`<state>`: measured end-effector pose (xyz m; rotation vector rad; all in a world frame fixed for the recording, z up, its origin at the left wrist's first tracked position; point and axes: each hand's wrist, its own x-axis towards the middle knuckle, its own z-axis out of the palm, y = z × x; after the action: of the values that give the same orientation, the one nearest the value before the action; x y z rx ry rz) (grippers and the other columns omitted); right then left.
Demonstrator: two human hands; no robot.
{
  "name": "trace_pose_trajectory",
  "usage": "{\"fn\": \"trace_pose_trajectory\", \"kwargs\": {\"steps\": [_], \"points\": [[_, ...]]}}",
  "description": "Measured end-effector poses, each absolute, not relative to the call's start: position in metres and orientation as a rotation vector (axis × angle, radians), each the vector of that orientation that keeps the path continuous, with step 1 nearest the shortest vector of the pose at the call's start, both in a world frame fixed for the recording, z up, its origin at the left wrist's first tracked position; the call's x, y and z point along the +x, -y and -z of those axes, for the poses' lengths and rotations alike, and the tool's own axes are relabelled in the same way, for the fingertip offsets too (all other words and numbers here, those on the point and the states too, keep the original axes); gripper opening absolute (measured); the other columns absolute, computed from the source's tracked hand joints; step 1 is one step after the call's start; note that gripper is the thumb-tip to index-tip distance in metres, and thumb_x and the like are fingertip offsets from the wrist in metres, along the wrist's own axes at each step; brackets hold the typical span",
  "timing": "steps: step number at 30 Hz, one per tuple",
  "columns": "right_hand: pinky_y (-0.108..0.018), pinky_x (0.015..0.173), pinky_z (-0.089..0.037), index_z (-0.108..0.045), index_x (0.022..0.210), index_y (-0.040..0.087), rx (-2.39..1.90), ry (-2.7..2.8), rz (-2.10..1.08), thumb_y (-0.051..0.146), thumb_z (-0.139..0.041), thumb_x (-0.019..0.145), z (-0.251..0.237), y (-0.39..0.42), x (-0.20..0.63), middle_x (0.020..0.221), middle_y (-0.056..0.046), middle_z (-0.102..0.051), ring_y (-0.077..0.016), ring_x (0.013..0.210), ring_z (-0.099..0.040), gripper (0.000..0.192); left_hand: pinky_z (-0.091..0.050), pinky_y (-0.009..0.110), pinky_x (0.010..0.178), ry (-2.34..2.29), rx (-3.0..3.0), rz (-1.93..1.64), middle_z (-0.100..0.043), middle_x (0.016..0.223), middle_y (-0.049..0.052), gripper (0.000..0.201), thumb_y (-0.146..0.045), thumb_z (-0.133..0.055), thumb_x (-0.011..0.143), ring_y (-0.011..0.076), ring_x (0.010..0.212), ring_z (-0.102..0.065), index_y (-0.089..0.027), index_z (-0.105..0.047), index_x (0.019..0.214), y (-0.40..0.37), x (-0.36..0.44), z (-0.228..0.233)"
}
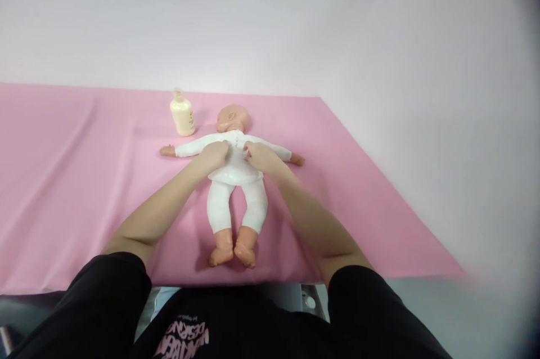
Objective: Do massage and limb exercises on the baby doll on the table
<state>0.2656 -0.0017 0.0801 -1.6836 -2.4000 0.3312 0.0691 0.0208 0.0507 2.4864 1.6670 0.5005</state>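
Observation:
A baby doll [232,117] in a white long-sleeved top and white leggings lies face down, its head turned to the left and its arms spread. Both my hands rest on the back of its white top [236,170]. My left hand [215,155] is closed, knuckles up, at the left side of the back; its fingertips are hidden. On the right side, my right hand [259,157] has curled fingers bent in against the cloth. Whether either one pinches the fabric does not show. The doll's bare feet [223,249] point towards me.
A cream pump bottle [183,116] stands upright left of the doll's head. The pink sheet [84,190] covers the table, with its right edge slanting towards me. Behind it is a pale wall [253,21]. Below the front edge, a white round object [310,301] shows.

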Motion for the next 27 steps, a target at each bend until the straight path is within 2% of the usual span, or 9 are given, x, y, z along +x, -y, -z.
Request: {"fn": "trace_pose_trajectory", "kwargs": {"steps": [3, 6, 8, 13, 18, 23, 27], "points": [[-0.039, 0.088, -0.05, -0.062, 0.13, 0.011, -1.669, 2.365, -0.349, 0.01, -0.056, 0.09, -0.076, -0.003, 0.267, 0.104, -0.016, -0.076, -0.0305, 0.101, -0.07, 0.041, -0.058, 0.043, 0.094, -1.685, 2.479, -0.391, -0.064, 0.127, 0.011, 0.035, -0.037, -0.064, 0.098, 0.0233, 0.11, -0.066, -0.017, -0.063, 0.126, -0.023, 0.071, -0.053], [-0.041, 0.094, -0.049, -0.066, 0.126, 0.01, -1.612, 2.333, -0.349, 0.009, -0.055, 0.091, -0.068, -0.011, 0.268, 0.114, -0.019, -0.075, -0.0313, 0.107, -0.069, 0.037, -0.054, 0.042, 0.096, -1.7, 2.473, -0.326, -0.069, 0.113, 0.012, 0.021, -0.026, -0.06, 0.098, 0.0251, 0.104, -0.067, -0.015, -0.069, 0.114, -0.022, 0.073, -0.056], [-0.041, 0.098, -0.048, -0.069, 0.122, 0.011, -1.572, 2.326, -0.336, 0.01, -0.052, 0.093, -0.062, -0.016, 0.269, 0.119, -0.019, -0.073, -0.0303, 0.11, -0.068, 0.033, -0.051, 0.042, 0.096, -1.708, 2.477, -0.302, -0.07, 0.106, 0.014, 0.02, -0.018, -0.054, 0.097, 0.0277, 0.103, -0.066, -0.014, -0.071, 0.107, -0.018, 0.076, -0.06], [-0.042, 0.102, -0.047, -0.072, 0.107, 0.012, -1.5, 2.29, -0.209, 0.018, -0.047, 0.098, -0.047, -0.027, 0.27, 0.119, -0.018, -0.069, -0.0285, 0.111, -0.063, 0.027, -0.05, 0.044, 0.091, -1.754, 2.576, -0.251, -0.063, 0.117, 0.022, 0.028, -0.009, -0.043, 0.094, 0.0347, 0.114, -0.059, -0.01, -0.071, 0.094, -0.011, 0.082, -0.073], [-0.043, 0.104, -0.046, -0.068, 0.1, 0.015, -1.371, 2.209, -0.181, 0.018, -0.047, 0.096, -0.031, -0.038, 0.273, 0.113, -0.014, -0.068, -0.0267, 0.109, -0.06, 0.022, -0.05, 0.042, 0.091, -1.812, 2.553, -0.255, -0.065, 0.117, 0.022, 0.034, -0.013, -0.036, 0.099, 0.0329, 0.111, -0.062, -0.008, -0.066, 0.113, -0.017, 0.084, -0.07], [-0.044, 0.104, -0.047, -0.062, 0.118, 0.015, -1.35, 2.078, -0.265, 0.018, -0.05, 0.093, -0.016, -0.048, 0.277, 0.112, -0.014, -0.069, -0.0267, 0.108, -0.061, 0.028, -0.051, 0.038, 0.089, -1.965, 2.371, -0.363, -0.068, 0.119, 0.022, 0.038, -0.022, -0.036, 0.105, 0.0303, 0.111, -0.066, -0.004, -0.05, 0.135, -0.027, 0.086, -0.06], [-0.045, 0.108, -0.046, -0.061, 0.125, 0.013, -1.307, 2.048, -0.255, 0.02, -0.048, 0.093, -0.01, -0.051, 0.277, 0.118, -0.016, -0.066, -0.027, 0.11, -0.061, 0.035, -0.05, 0.039, 0.094, -1.929, 2.361, -0.471, -0.068, 0.121, 0.022, 0.038, -0.024, -0.036, 0.105, 0.0296, 0.113, -0.065, -0.005, -0.053, 0.134, -0.032, 0.081, -0.054]]}}
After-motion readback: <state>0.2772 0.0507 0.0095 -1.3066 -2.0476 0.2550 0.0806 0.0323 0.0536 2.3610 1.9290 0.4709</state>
